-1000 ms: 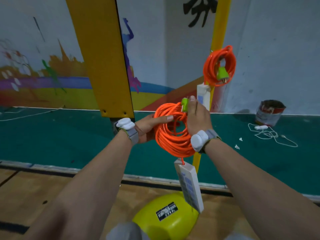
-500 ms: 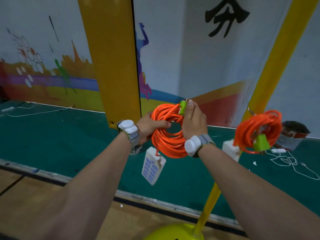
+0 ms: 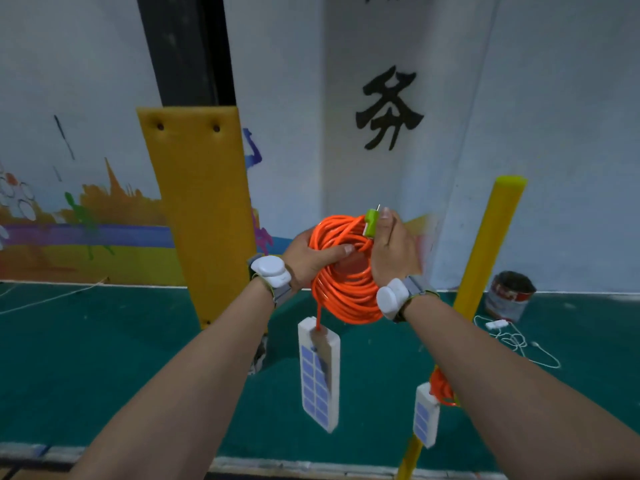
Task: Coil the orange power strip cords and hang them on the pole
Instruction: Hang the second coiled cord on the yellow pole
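Head view: both hands grip one coiled orange cord at chest height.

Left hand (image 3: 308, 259) and right hand (image 3: 393, 251) clasp the orange coil (image 3: 343, 271); right fingers pinch its green plug (image 3: 371, 223), white power strip (image 3: 320, 372) dangling below. Yellow pole (image 3: 485, 258) stands just right, open floor leftward. Beyond, the wall shows "务" (image 3: 389, 109).

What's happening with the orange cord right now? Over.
Left hand and right hand both grip the orange coil. Power strip dangles below. Yellow pole stands right, top free; another coil already hangs lower.
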Action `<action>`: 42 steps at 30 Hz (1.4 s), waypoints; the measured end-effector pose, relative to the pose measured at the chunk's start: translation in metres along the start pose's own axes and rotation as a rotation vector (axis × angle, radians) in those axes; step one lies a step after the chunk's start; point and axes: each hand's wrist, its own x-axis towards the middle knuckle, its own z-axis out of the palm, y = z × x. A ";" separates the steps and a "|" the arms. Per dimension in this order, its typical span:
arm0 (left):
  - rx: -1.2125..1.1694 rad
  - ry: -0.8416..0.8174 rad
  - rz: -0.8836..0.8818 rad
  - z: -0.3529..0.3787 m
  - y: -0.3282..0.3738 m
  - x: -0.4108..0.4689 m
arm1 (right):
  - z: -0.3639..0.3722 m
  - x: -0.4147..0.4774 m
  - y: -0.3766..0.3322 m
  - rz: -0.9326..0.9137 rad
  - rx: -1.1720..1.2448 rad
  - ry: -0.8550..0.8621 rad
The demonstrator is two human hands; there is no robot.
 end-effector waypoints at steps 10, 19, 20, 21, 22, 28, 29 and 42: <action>-0.011 -0.130 0.169 0.079 0.091 0.025 | -0.118 0.048 -0.024 -0.058 -0.121 0.111; 0.012 -0.156 0.321 0.159 0.128 0.048 | -0.204 0.088 -0.004 -0.088 -0.189 0.144; 0.014 -0.165 0.325 0.165 0.131 0.053 | -0.211 0.093 -0.002 -0.082 -0.188 0.151; 0.018 -0.176 0.321 0.171 0.133 0.058 | -0.217 0.097 0.000 -0.078 -0.181 0.149; 0.018 -0.179 0.321 0.178 0.135 0.063 | -0.222 0.103 0.003 -0.069 -0.168 0.147; -0.009 -0.103 0.312 0.202 0.137 0.092 | -0.228 0.137 0.024 -0.068 -0.138 0.133; -0.010 -0.090 0.304 0.204 0.134 0.095 | -0.227 0.141 0.027 -0.066 -0.144 0.122; -0.054 0.071 0.222 0.215 0.103 0.123 | -0.215 0.168 0.058 -0.045 -0.126 -0.045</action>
